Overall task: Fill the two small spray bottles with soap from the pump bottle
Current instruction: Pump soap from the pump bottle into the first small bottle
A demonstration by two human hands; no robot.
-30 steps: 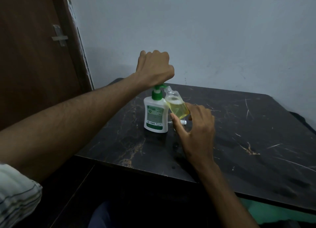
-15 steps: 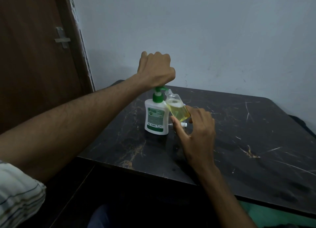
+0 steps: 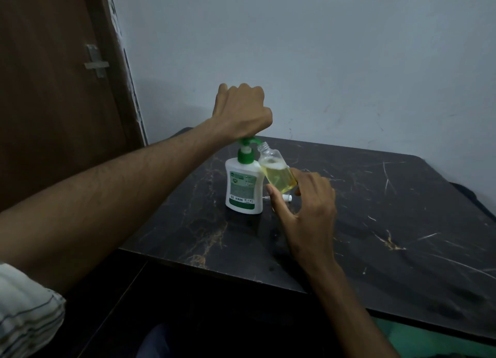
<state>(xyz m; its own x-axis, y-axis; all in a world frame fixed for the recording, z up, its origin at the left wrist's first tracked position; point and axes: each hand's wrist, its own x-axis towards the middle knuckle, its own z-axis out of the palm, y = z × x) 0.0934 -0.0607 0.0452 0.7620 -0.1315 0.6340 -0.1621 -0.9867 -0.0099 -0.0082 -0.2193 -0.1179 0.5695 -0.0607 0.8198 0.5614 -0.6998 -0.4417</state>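
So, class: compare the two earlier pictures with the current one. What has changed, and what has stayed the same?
Nothing has visibly moved. The left hand stays fisted on the green pump head, and the right hand keeps the small bottle tilted under the spout. The pump bottle stands where it was on the table.

The table [image 3: 375,210] lies open to the right — nothing stands there. Left, the pump bottle [image 3: 244,188] and a door [image 3: 53,89] block passage.
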